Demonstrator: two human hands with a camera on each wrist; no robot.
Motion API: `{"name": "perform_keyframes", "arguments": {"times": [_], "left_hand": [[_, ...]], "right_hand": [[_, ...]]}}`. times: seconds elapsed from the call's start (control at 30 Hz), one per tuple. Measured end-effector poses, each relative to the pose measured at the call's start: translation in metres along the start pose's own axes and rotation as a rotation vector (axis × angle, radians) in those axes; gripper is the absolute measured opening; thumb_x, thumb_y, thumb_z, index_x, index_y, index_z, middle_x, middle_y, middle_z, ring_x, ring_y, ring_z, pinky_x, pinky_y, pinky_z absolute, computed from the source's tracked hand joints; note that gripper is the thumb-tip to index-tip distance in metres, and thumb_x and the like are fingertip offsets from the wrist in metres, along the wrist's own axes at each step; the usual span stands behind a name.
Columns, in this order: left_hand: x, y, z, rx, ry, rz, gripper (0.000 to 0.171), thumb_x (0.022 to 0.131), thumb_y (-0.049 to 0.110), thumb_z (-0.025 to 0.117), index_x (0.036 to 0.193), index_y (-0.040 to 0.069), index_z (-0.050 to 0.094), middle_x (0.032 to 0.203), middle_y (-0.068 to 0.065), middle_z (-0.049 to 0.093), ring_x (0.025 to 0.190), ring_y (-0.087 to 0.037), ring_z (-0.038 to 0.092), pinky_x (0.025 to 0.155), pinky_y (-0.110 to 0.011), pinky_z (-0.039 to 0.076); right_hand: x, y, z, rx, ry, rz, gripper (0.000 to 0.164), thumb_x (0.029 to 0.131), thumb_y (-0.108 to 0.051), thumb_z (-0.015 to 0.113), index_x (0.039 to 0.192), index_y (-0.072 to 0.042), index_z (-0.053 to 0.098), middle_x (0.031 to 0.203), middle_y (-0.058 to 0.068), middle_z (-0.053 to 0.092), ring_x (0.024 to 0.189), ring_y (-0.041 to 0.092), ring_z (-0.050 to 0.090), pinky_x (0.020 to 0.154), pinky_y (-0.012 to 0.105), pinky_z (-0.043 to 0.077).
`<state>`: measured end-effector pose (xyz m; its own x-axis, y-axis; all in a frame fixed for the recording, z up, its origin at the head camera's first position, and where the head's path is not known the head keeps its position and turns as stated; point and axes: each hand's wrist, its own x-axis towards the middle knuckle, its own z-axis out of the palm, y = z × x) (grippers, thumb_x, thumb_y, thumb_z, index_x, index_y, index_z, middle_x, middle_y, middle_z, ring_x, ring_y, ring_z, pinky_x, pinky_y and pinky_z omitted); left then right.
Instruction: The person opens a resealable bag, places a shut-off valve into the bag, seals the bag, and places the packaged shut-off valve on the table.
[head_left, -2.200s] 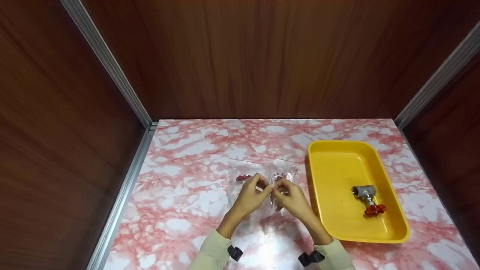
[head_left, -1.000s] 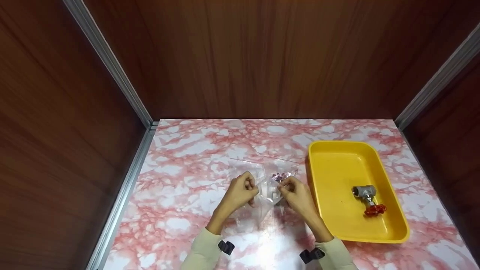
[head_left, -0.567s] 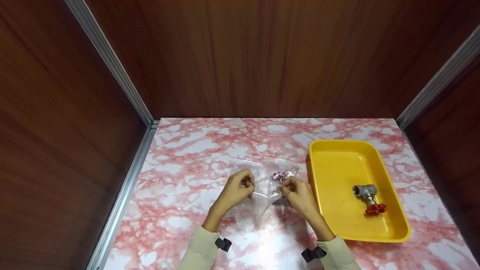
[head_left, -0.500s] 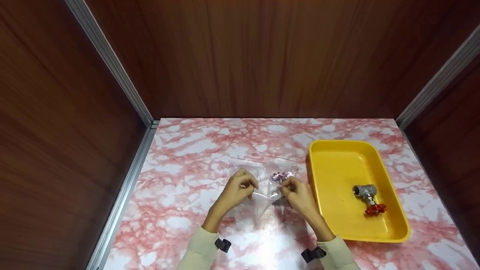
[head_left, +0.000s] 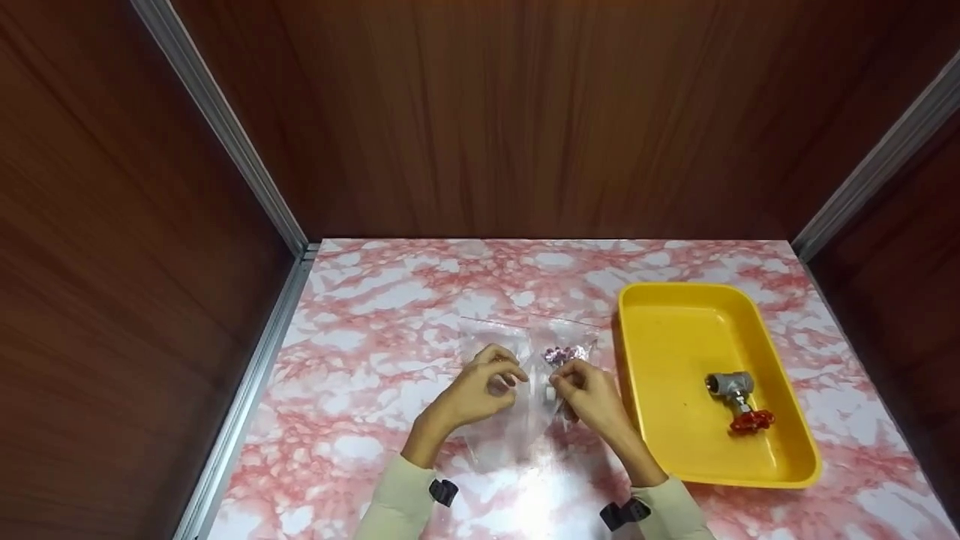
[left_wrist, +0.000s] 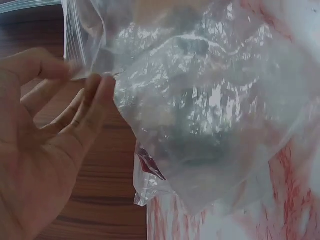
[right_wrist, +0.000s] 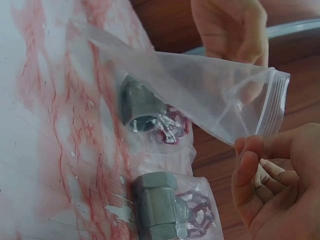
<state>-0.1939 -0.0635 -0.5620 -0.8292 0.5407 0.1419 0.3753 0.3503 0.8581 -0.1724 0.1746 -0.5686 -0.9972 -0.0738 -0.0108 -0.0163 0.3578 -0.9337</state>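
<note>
My right hand [head_left: 596, 397] pinches the zip edge of a clear zip bag [right_wrist: 215, 95], between thumb and fingers; nothing shows inside this bag. By the other end of its mouth is my left hand [head_left: 480, 390], fingers bent and thumb apart, touching or almost touching the film. Beneath lie two more zip bags on the table. In the right one is a gate valve [right_wrist: 157, 205] with a reddish handwheel [head_left: 564, 354]. The left bag holds a similar valve [right_wrist: 140, 105]; from the head it is hidden behind my left hand.
A yellow tray [head_left: 660, 450] stands to the right of my right hand. Inside it lies an unbagged valve [head_left: 731, 384] with a red handwheel. The marbled table [head_left: 360, 337] is bounded by brown wood-look panels [head_left: 487, 120] and metal edge strips.
My hands were together at the bag 2.2 s ago, then drew apart, stretching its mouth. Since half a second ago my left fingers have spread and the stretched film has slackened. The tray stays put.
</note>
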Motion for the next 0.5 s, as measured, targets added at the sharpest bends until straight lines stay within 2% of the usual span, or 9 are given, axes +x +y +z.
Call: {"name": "perform_keyframes", "arguments": {"times": [0.13, 0.3, 0.5], "left_hand": [[-0.0026, -0.0019, 0.0015, 0.067, -0.054, 0.000, 0.021, 0.094, 0.014, 0.080, 0.114, 0.009, 0.077, 0.142, -0.012, 0.055, 0.122, -0.027, 0.061, 0.101, -0.042, 0.061], [-0.0026, -0.0040, 0.0006, 0.124, -0.025, 0.046, 0.023, 0.092, 0.028, 0.086, 0.102, 0.011, 0.074, 0.141, -0.004, 0.060, 0.128, -0.021, 0.057, 0.100, -0.041, 0.060], [-0.0028, -0.0053, -0.0003, 0.136, 0.018, 0.114, 0.025, 0.090, 0.027, 0.087, 0.097, 0.013, 0.069, 0.144, -0.009, 0.064, 0.136, -0.025, 0.059, 0.110, -0.042, 0.054]], "right_hand": [[0.0004, 0.0010, 0.0004, 0.009, -0.010, 0.001, 0.006, 0.100, -0.003, 0.069, 0.095, -0.001, 0.070, 0.071, 0.017, 0.069, 0.045, 0.013, 0.055, 0.042, 0.031, 0.052], [0.0006, 0.0021, -0.0004, 0.009, 0.006, 0.014, 0.005, 0.100, -0.003, 0.070, 0.096, 0.000, 0.071, 0.077, 0.022, 0.071, 0.046, 0.010, 0.055, 0.042, 0.024, 0.049], [0.0006, 0.0005, -0.0028, 0.029, 0.019, 0.036, 0.006, 0.101, -0.005, 0.070, 0.101, 0.001, 0.071, 0.076, 0.011, 0.071, 0.046, 0.011, 0.055, 0.043, 0.030, 0.052]]}}
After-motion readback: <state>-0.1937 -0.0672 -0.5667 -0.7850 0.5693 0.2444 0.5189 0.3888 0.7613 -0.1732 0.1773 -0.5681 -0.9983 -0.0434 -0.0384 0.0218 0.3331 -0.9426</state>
